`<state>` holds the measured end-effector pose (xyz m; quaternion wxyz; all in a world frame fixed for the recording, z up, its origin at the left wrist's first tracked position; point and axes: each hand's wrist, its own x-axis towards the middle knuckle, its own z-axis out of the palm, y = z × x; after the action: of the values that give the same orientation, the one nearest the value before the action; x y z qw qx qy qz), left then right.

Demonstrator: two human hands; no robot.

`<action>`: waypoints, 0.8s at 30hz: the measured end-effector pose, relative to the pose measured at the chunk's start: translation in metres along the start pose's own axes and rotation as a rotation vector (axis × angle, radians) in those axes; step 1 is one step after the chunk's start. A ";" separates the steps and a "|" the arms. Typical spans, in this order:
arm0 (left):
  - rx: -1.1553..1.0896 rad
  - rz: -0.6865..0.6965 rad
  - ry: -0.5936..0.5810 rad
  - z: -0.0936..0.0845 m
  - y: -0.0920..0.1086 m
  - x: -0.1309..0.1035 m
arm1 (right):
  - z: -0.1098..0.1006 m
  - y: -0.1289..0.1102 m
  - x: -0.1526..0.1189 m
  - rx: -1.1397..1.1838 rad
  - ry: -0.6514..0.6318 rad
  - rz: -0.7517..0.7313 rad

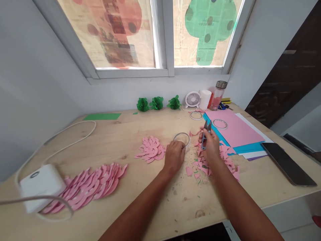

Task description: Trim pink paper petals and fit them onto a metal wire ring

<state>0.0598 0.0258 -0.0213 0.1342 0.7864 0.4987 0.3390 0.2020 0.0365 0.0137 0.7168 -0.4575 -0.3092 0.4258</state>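
Note:
My left hand (175, 154) is closed on the near edge of a roll of tape (181, 134) at the middle of the table. In my right hand (210, 144) are small grey snips (205, 136), blades pointing up and slightly parted. Beneath and around that hand lies a heap of pink paper scraps (229, 162). Left of my left hand sits a small cluster of curved pink paper strips (151, 149). A larger row of overlapping pink paper pieces (100, 184) lies further left, near the front.
A white box with a cable (42, 185) is at the left. Green paper flowers (157, 103), a small fan (193, 99) and a glass bottle (217, 97) line the back. Coloured sheets (238, 129), another tape roll (220, 124) and a dark tablet (288, 164) are at the right.

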 end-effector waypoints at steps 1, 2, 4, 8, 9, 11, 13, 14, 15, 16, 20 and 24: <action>-0.092 -0.041 0.026 -0.003 -0.001 0.000 | 0.001 -0.002 -0.002 -0.015 -0.005 -0.011; -0.183 -0.083 0.044 -0.005 -0.003 0.001 | 0.002 -0.003 -0.003 -0.035 -0.013 -0.018; -0.361 -0.143 0.045 -0.010 -0.005 0.003 | 0.003 -0.003 -0.006 -0.085 -0.029 -0.032; -0.646 -0.162 0.066 -0.016 -0.010 0.006 | 0.005 0.003 -0.008 -0.203 -0.073 -0.029; -0.683 -0.160 0.075 -0.017 -0.010 0.006 | 0.006 0.005 -0.008 -0.223 -0.083 -0.016; -0.713 -0.158 0.070 -0.017 -0.011 0.006 | 0.006 0.008 -0.008 -0.233 -0.106 0.011; -0.710 -0.154 0.045 -0.016 -0.010 0.005 | 0.006 0.011 -0.007 -0.208 -0.133 0.028; -0.707 -0.150 0.036 -0.015 -0.010 0.005 | 0.006 0.011 -0.007 -0.190 -0.144 0.034; -0.704 -0.146 0.032 -0.015 -0.009 0.004 | 0.006 0.011 -0.008 -0.175 -0.151 0.039; -0.699 -0.141 0.032 -0.015 -0.009 0.004 | 0.007 0.011 -0.008 -0.160 -0.154 0.046; -0.649 -0.133 0.046 -0.016 -0.007 0.003 | 0.007 0.011 -0.009 -0.123 -0.131 0.065; -0.690 -0.187 0.032 -0.017 -0.005 0.004 | 0.009 0.010 -0.011 -0.171 -0.122 0.013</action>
<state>0.0458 0.0299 -0.0100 0.4143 0.6403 0.4268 0.4861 0.1869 0.0324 0.0075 0.6523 -0.4921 -0.3846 0.4294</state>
